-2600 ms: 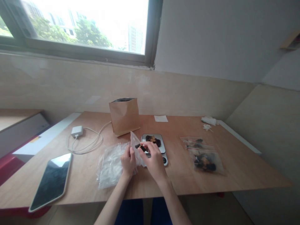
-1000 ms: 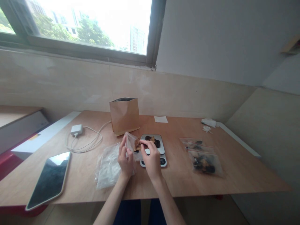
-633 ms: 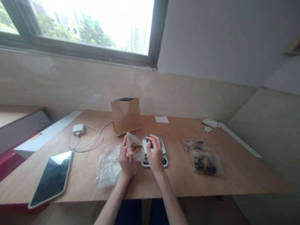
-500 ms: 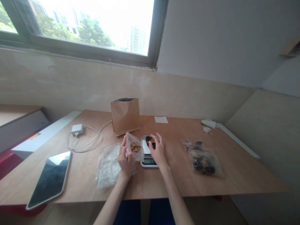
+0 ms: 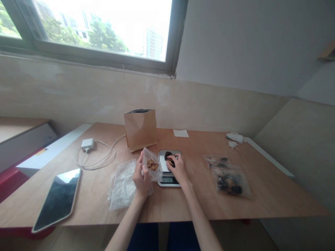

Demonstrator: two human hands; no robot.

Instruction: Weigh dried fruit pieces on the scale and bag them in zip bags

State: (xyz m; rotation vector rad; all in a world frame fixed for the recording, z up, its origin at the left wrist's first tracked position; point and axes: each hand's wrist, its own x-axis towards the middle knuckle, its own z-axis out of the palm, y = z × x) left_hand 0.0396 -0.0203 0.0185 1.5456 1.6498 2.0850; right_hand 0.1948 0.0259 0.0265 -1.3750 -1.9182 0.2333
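My left hand (image 5: 141, 178) grips a clear plastic bag (image 5: 156, 174) that has brown dried pieces (image 5: 152, 165) inside. Just right of it stands a white digital kitchen scale (image 5: 162, 161) with a dark display at its front. Dark dried pieces (image 5: 168, 154) lie on the scale's plate. Over that plate, my right hand (image 5: 179, 168) has its fingers closed around a brown and black dried piece (image 5: 171, 161). Partly under my left hand and wrist is a stack of clear plastic bags (image 5: 123, 186).
An upright brown paper bag (image 5: 140, 130) stands behind the scale. To the left are a tablet (image 5: 57, 198) and a white charger (image 5: 87, 144) with its cable. Filled zip bags (image 5: 231, 183) lie at the right. A white paper (image 5: 180, 133) and crumpled tissue (image 5: 235, 137) lie farther back.
My right hand has lowered slightly and its fingers have drawn together on a dried piece over the scale. My left hand keeps the bag in nearly the same spot.
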